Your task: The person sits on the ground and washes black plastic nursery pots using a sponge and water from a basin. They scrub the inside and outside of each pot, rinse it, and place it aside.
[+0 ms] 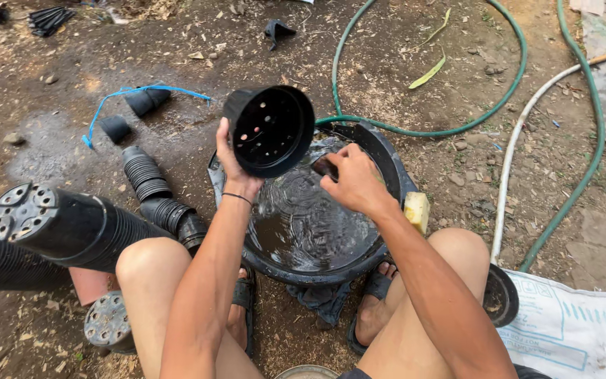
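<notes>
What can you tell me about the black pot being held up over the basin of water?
The black pot looks like thin plastic, round and tapering to its base. It is tipped on its side, mouth toward the camera, showing small drainage holes inside. The left hand grips its lower rim, holding it above the dark water basin. The right hand is close beside it, apparently not touching.

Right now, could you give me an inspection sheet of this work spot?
Surface: bare damp soil.
Job's things: black pot held tilted over black basin of water.
Clutter: stacked pots, loose pots, blue strap, yellow sponge, white sack.
Hands: left hand grips the pot; right hand holds something small and dark.
Cables: green hose, white hose.
Surroundings: dry leaves.
</notes>
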`<action>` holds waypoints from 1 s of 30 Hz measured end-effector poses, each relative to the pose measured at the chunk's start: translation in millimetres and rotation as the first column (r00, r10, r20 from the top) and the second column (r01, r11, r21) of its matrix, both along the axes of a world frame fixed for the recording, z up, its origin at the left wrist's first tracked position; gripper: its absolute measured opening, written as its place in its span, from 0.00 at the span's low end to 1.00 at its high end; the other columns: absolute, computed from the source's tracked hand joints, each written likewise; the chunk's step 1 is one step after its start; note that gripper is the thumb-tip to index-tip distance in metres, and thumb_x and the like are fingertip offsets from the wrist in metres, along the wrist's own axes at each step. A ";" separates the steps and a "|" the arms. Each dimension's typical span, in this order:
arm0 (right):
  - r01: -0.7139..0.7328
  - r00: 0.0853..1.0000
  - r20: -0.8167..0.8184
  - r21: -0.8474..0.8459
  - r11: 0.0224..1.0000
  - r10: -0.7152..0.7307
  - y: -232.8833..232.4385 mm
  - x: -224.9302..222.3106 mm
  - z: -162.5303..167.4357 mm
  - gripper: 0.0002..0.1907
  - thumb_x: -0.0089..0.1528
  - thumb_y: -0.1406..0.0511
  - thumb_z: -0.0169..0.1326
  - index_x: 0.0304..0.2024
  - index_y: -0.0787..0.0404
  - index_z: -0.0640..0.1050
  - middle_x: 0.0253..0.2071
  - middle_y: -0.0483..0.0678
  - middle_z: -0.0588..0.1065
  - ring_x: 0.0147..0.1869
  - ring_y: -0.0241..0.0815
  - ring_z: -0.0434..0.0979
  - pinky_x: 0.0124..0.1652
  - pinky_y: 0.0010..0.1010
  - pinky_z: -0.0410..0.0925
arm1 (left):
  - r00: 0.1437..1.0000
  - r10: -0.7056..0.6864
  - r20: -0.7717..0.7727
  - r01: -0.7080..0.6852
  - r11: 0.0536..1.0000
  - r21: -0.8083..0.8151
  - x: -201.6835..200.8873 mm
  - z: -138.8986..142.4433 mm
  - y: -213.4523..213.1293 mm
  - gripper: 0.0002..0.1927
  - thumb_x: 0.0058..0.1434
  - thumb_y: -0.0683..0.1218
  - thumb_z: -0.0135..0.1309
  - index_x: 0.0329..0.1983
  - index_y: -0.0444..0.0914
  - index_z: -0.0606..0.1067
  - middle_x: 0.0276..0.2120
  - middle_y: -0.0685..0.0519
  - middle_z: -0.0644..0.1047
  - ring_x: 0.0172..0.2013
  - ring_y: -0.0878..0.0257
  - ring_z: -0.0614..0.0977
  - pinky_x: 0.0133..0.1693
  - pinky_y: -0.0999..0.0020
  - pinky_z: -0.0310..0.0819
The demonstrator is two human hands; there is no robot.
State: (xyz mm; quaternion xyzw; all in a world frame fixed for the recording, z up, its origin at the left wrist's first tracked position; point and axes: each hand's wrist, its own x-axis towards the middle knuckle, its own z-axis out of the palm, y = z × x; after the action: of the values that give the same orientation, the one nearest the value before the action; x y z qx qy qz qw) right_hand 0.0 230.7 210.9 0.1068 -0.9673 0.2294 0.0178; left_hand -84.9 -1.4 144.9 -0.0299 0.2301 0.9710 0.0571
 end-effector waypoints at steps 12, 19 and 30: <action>-0.100 0.980 0.191 0.261 0.960 0.050 -7.1 -9.8 -24.0 0.36 0.52 0.57 0.66 0.61 0.58 0.73 0.54 0.61 0.71 0.61 0.61 0.70 0.56 0.48 0.67 | 0.991 -0.044 -0.127 0.060 0.990 0.130 14.1 1.1 1.2 0.33 0.66 0.68 0.45 0.56 0.39 0.78 0.47 0.47 0.81 0.47 0.51 0.83 0.49 0.52 0.81; 0.307 0.867 0.439 -0.095 0.947 -0.237 5.9 -45.4 -131.7 0.26 0.54 0.58 0.64 0.53 0.60 0.80 0.43 0.58 0.80 0.44 0.56 0.82 0.44 0.47 0.74 | 0.997 0.000 -0.078 0.008 0.994 0.107 6.3 -30.4 3.9 0.29 0.67 0.65 0.47 0.57 0.39 0.77 0.50 0.50 0.80 0.51 0.53 0.82 0.55 0.54 0.78; 0.854 0.444 0.892 -0.393 -0.341 0.084 14.3 -18.0 -255.6 0.13 0.64 0.64 0.50 0.49 0.62 0.70 0.42 0.55 0.72 0.43 0.57 0.76 0.43 0.51 0.71 | 0.928 0.198 0.316 -0.032 0.887 -0.461 28.1 -129.0 4.7 0.42 0.51 0.57 0.66 0.66 0.34 0.66 0.55 0.43 0.76 0.52 0.51 0.79 0.55 0.52 0.75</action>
State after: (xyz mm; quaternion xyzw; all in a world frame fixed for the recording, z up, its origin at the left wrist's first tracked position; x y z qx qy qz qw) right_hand -18.1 245.0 -44.7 -0.4355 -0.3406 0.8211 -0.1419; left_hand -56.8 3.3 15.9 -0.2307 0.4311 0.8718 0.0304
